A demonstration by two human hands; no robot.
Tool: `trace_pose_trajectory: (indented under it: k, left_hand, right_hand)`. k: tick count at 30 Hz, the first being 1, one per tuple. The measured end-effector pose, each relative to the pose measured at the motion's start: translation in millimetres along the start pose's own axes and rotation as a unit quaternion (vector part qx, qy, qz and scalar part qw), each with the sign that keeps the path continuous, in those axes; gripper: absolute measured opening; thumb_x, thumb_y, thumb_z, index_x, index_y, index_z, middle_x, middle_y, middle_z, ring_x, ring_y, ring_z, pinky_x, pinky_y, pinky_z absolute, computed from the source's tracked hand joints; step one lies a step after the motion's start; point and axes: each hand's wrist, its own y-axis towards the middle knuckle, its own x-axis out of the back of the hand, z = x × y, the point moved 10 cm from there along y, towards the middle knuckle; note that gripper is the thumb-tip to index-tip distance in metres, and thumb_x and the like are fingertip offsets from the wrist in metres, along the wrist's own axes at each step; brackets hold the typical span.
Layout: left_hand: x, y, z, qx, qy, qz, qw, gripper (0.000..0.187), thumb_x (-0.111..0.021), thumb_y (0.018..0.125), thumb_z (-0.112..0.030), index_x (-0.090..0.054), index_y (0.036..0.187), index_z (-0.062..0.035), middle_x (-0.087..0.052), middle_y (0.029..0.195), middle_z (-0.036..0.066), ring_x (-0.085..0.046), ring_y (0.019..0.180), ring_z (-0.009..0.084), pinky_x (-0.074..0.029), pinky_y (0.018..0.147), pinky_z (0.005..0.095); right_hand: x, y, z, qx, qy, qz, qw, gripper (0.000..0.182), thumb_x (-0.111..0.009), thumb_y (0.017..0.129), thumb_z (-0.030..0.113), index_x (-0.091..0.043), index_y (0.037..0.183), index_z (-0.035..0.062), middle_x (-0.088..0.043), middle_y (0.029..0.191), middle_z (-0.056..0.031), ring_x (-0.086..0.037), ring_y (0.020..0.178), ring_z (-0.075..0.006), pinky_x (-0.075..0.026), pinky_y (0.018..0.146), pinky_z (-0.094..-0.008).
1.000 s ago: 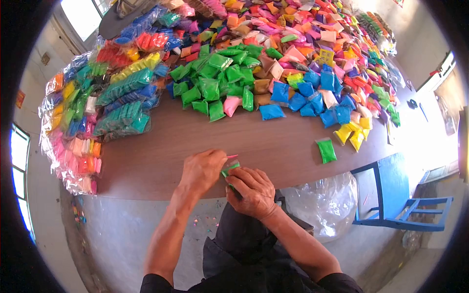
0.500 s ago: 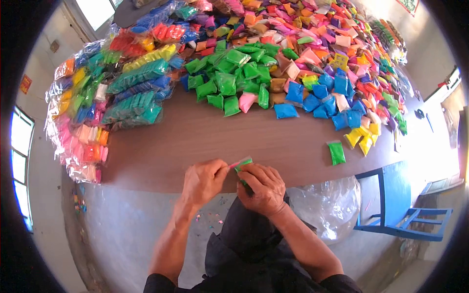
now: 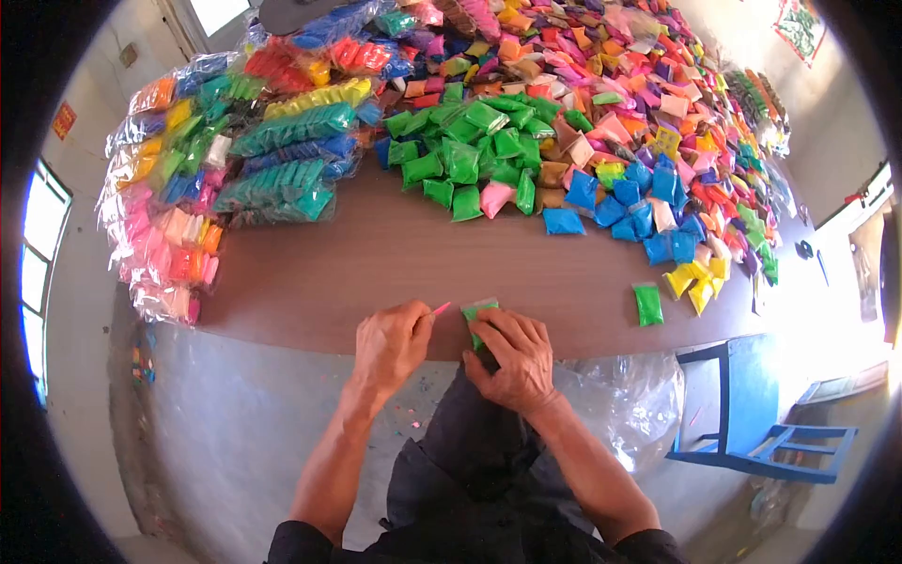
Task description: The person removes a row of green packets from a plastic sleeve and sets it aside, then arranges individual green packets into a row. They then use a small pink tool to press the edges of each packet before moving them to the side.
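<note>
My left hand (image 3: 393, 343) is closed at the table's front edge. From its fingertips sticks a thin pink strip (image 3: 442, 308), whose exact kind I cannot make out. My right hand (image 3: 515, 357) grips a small green packet (image 3: 477, 317) with a clear top edge, its lower part hidden under the fingers. A short gap separates the pink strip from this packet. Another green packet (image 3: 648, 305) lies alone to the right of my right hand. Farther back sits a pile of similar green packets (image 3: 461, 160).
Blue packets (image 3: 564, 222) and yellow packets (image 3: 700, 291) border a large mixed heap (image 3: 601, 66). Bundled packets in clear wrap (image 3: 291, 132) cover the left of the brown table (image 3: 376, 263). A blue chair (image 3: 752, 404) and a clear plastic bag (image 3: 625, 414) are below the front edge.
The pink strip has come away from the green packet's top edge, and the packet now sits lower and more upright in my right hand. The whole view has shifted slightly.
</note>
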Motion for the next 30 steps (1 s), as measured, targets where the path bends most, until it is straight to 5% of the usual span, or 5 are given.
trace_pose_trajectory:
  k: [6, 9, 22, 25, 30]
  left_hand:
    - [2, -22, -7, 0.064, -0.129, -0.007, 0.99, 0.006, -0.074, 0.097, -0.009, -0.074, 0.103, -0.0076, -0.07, 0.076, 0.018, -0.072, 0.067, 0.0379, -0.054, 0.059, 0.0421]
    - [-15, -36, -15, 0.069, -0.15, -0.007, 0.986, 0.017, -0.077, 0.099, -0.009, -0.075, 0.115, -0.0049, -0.075, 0.079, 0.016, -0.074, 0.066, 0.0195, -0.053, 0.058, 0.0352]
    - [-14, -31, -17, 0.033, -0.098, -0.053, 0.993, 0.019, -0.072, 0.102, -0.01, -0.081, 0.118, -0.0124, -0.076, 0.086, 0.019, -0.075, 0.068, 0.0243, -0.058, 0.064, 0.0388]
    - [-72, -50, 11, 0.031, -0.08, 0.052, 0.995, 0.033, -0.07, 0.103, -0.011, -0.076, 0.134, -0.0198, -0.08, 0.102, 0.015, -0.075, 0.08, 0.0213, -0.059, 0.071, 0.0358]
    - [-47, -48, 5, 0.005, -0.055, -0.008, 0.998, 0.034, -0.061, 0.11, -0.029, -0.069, 0.143, -0.0237, -0.081, 0.108, 0.013, -0.077, 0.083, 0.0416, -0.061, 0.068, 0.0548]
  right_hand:
    - [6, 2, 4, -0.02, -0.009, 0.082, 0.996, 0.046, -0.081, 0.083, 0.017, -0.074, 0.126, 0.0069, -0.07, 0.132, -0.0127, -0.069, 0.12, -0.0358, -0.056, 0.098, -0.0494]
    - [7, 1, -3, -0.031, 0.011, 0.049, 0.998, 0.043, -0.08, 0.085, 0.012, -0.074, 0.128, 0.0072, -0.072, 0.13, -0.0135, -0.07, 0.117, -0.0357, -0.058, 0.096, -0.0492]
    - [15, 2, 5, -0.038, -0.014, -0.004, 0.999, 0.028, -0.089, 0.081, 0.011, -0.08, 0.107, 0.0085, -0.076, 0.116, -0.0078, -0.074, 0.106, -0.0334, -0.063, 0.088, -0.0438]
    - [15, 2, 9, -0.04, -0.038, 0.003, 0.998, 0.025, -0.086, 0.086, 0.014, -0.081, 0.109, 0.0077, -0.076, 0.119, -0.0109, -0.074, 0.108, -0.0368, -0.062, 0.09, -0.0471]
    - [3, -3, 4, -0.011, -0.039, 0.068, 0.997, 0.037, -0.072, 0.085, 0.004, -0.076, 0.122, 0.0019, -0.071, 0.127, -0.0174, -0.069, 0.115, -0.0433, -0.057, 0.099, -0.0522]
